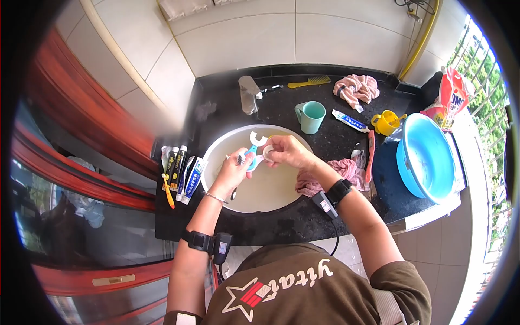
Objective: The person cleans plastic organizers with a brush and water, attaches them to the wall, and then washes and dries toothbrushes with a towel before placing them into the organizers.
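Over the white sink basin (260,197), my left hand (233,174) is closed on a blue U-shaped toothbrush (253,149) whose white curved head points up. A small bristled brush head (241,160) also shows at my left fingers, and a dark tip sticks out below the palm. Beside it, my right hand (287,151) pinches a pale pink and white piece (267,152), which looks like a second U-shaped toothbrush, partly hidden by the fingers. The two held pieces are close together; whether they touch I cannot tell.
A faucet (248,95) stands behind the basin, with a green mug (311,117), yellow comb (309,82), pink cloth (356,90) and yellow cup (386,123) farther right. A blue washbasin (427,158) sits at the right edge. Toothpaste tubes (190,180) lie left.
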`<act>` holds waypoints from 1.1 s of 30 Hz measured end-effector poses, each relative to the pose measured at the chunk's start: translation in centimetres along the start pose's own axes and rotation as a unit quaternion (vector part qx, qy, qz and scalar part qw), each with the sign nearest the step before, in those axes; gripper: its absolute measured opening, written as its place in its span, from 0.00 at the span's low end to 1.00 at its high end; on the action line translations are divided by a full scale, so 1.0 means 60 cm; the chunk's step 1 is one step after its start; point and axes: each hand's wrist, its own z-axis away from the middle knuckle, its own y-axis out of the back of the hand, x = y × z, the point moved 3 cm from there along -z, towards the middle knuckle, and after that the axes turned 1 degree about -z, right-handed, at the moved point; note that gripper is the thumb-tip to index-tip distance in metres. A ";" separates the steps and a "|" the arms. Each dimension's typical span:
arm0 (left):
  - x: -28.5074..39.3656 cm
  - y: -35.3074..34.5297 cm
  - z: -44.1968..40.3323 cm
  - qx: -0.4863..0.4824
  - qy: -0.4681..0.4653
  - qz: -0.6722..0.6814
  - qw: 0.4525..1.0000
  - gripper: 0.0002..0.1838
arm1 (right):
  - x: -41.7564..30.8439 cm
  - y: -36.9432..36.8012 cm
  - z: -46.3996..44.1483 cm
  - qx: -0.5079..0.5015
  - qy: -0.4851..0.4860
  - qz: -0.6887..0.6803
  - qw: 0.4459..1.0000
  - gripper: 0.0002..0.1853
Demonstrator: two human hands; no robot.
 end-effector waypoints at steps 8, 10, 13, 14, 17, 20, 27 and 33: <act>-0.023 -0.012 -0.003 0.077 -0.064 -0.047 0.994 0.15 | 0.042 -0.022 -0.001 0.097 -0.007 -0.066 0.993 0.16; -0.027 -0.004 -0.002 0.074 -0.058 -0.048 0.994 0.15 | 0.039 -0.025 0.001 0.083 0.011 -0.132 0.988 0.20; -0.015 0.001 0.001 0.058 -0.039 -0.044 0.997 0.15 | 0.026 -0.014 0.007 0.023 0.026 -0.115 0.993 0.26; -0.011 0.000 0.003 0.049 -0.027 -0.041 0.998 0.15 | 0.024 -0.010 0.006 0.006 0.010 -0.122 0.992 0.27; -0.024 0.002 -0.005 0.049 -0.026 -0.001 0.998 0.14 | 0.015 -0.008 0.008 -0.012 -0.010 -0.156 0.988 0.29; -0.024 0.003 -0.002 0.050 -0.010 0.008 0.999 0.14 | 0.025 -0.005 0.007 -0.021 -0.016 -0.212 0.977 0.29; -0.008 -0.010 0.007 0.023 0.007 0.036 0.999 0.14 | 0.017 -0.009 0.008 0.006 -0.031 -0.179 0.983 0.22; -0.035 -0.040 0.001 0.024 -0.003 -0.030 0.999 0.12 | 0.056 -0.012 -0.021 0.134 0.017 0.015 0.991 0.13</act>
